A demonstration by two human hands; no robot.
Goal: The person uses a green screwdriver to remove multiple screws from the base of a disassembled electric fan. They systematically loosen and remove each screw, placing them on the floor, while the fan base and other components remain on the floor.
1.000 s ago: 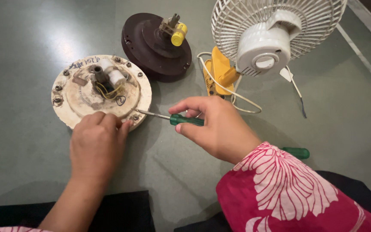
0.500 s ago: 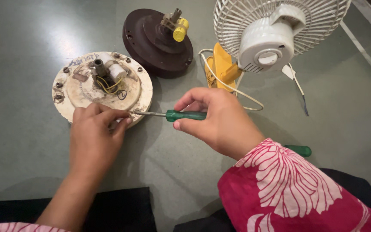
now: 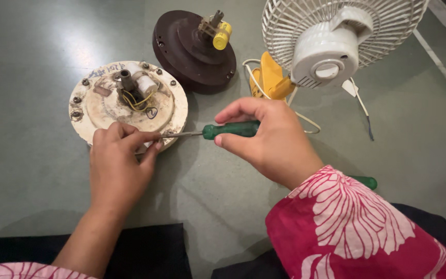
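A round off-white motor housing [image 3: 104, 108] lies flat on the grey-green floor, with bolts around its rim and yellow wires and a shaft at its centre. My left hand [image 3: 117, 165] rests on its near edge, fingertips pinched at the rim beside the screwdriver tip. My right hand [image 3: 269, 139] grips a green-handled screwdriver [image 3: 228, 129], held level, its shaft pointing left to the housing's rim.
A dark brown round motor cover [image 3: 192, 51] with a yellow part on top lies behind. A white table fan [image 3: 331, 36] with a grille stands at the right, a yellow piece and white cable beside it. A second green handle [image 3: 365, 182] pokes out behind my pink sleeve.
Both hands stay at the housing's rim. My right hand has shifted slightly along the screwdriver, and the view has moved a little; the tip remains at the same edge.
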